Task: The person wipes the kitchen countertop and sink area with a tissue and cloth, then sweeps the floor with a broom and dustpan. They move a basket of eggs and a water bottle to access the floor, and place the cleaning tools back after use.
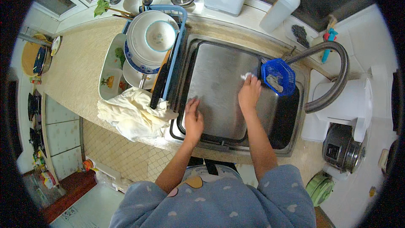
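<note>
A rectangular stainless-steel panel (221, 98) with a dark rim lies over the sink before me. My left hand (193, 120) rests at the panel's left edge, its thumb apart from the fingers; I see nothing held in it. Farther up and to the right, my right hand (249, 93) is closed on a small white wad (247, 75), paper or cloth, which pokes out beyond the fingertips against the panel. Just right of that hand sits a blue plastic strainer basket (286, 72) with a crumpled greyish scrap (274, 83) inside.
A blue dish rack (182, 31) holds stacked bowls (134, 31), left of the sink (297, 126). A cream cloth (133, 114) lies at the counter's front edge. The curved faucet hose (343, 66) arches on the right. A pump bottle (281, 9) stands on the back ledge.
</note>
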Demonstrator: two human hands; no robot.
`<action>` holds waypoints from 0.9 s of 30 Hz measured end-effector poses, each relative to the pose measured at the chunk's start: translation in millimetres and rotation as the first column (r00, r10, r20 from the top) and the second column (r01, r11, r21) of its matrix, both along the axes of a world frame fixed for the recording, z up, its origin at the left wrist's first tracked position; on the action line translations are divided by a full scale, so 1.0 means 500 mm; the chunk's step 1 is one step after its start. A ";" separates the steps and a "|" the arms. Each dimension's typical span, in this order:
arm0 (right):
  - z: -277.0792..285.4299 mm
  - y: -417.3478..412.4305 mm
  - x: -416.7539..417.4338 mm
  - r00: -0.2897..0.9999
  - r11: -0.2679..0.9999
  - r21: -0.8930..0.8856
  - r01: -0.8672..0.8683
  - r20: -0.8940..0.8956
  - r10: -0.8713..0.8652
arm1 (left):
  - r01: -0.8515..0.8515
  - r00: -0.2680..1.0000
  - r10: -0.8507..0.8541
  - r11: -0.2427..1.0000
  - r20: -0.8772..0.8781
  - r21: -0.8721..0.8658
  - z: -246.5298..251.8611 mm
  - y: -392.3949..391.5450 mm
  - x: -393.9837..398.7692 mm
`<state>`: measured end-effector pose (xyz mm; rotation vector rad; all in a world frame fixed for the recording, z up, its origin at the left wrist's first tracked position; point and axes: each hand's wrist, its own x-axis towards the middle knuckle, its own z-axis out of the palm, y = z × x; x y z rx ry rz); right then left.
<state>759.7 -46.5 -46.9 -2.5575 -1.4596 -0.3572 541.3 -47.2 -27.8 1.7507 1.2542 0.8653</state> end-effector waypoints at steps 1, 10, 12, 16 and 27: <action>0.005 -0.035 -0.018 1.000 1.000 0.011 -0.026 -0.005 0.027 | 0.009 1.000 -0.009 1.000 -0.029 0.006 0.002 0.000 0.003; 0.005 -0.343 -0.148 0.885 0.925 -0.098 -0.368 -0.343 0.315 | 0.044 0.999 -0.044 0.999 0.012 -0.001 -0.015 -0.003 0.019; -0.011 -0.327 -0.130 0.900 0.929 -0.061 -0.365 -0.276 0.336 | 0.048 0.999 -0.049 0.999 -0.014 -0.017 -0.008 -0.005 0.019; -0.007 -0.185 -0.069 0.956 0.973 -0.062 -0.223 -0.209 0.205 | 0.043 0.998 -0.044 0.999 -0.038 -0.011 -0.008 -0.006 0.013; -0.014 -0.056 -0.169 0.849 0.859 -0.063 -0.508 -0.209 0.486 | -0.021 1.000 0.021 1.000 -0.003 -0.017 -0.007 0.005 -0.002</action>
